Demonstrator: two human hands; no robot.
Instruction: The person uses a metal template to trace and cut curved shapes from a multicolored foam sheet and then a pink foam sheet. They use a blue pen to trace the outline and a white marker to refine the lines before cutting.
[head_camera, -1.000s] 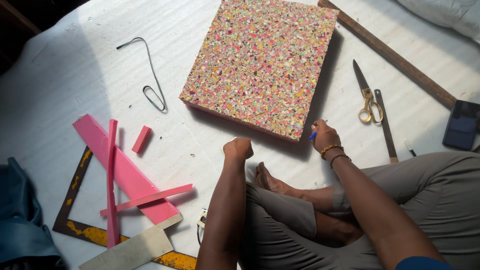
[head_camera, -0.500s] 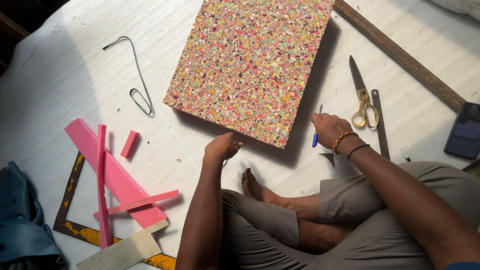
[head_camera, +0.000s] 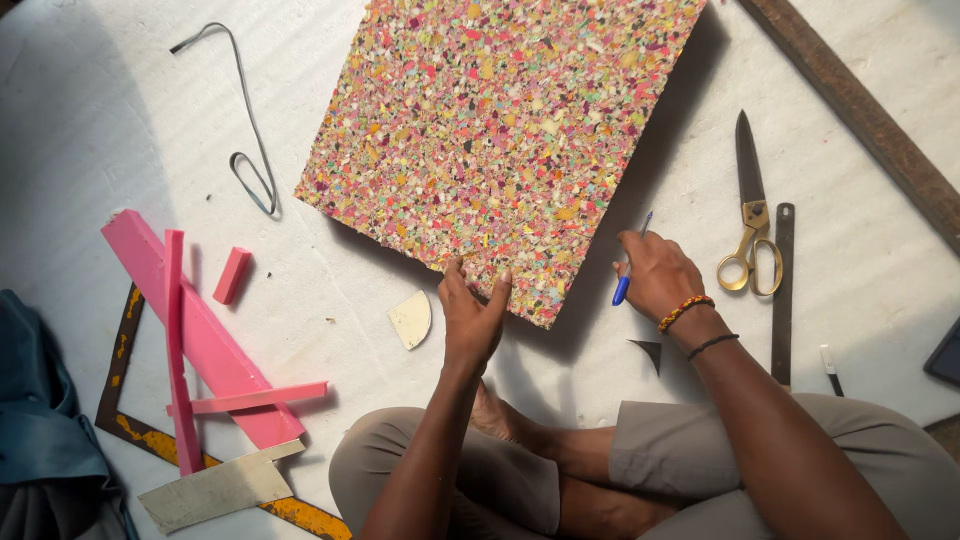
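A thick slab of multicoloured speckled foam (head_camera: 500, 140) lies tilted on the white floor sheet in front of me. My left hand (head_camera: 470, 315) grips its near edge, fingers curled over the top. My right hand (head_camera: 655, 275) holds a blue pen (head_camera: 625, 282) beside the slab's near right corner, its tip pointing up along the slab's right edge.
Brass-handled scissors (head_camera: 752, 215) and a dark metal ruler (head_camera: 782, 290) lie to the right. Pink foam strips (head_camera: 190, 335) and a small pink block (head_camera: 232, 275) rest over a rusty metal square (head_camera: 125, 345) at left. A bent wire (head_camera: 245, 125) lies at top left, a long wooden bar (head_camera: 860, 110) at top right.
My left hand has opened from a fist and taken hold of the slab's near edge. My right hand with the pen has moved closer to the slab's corner.
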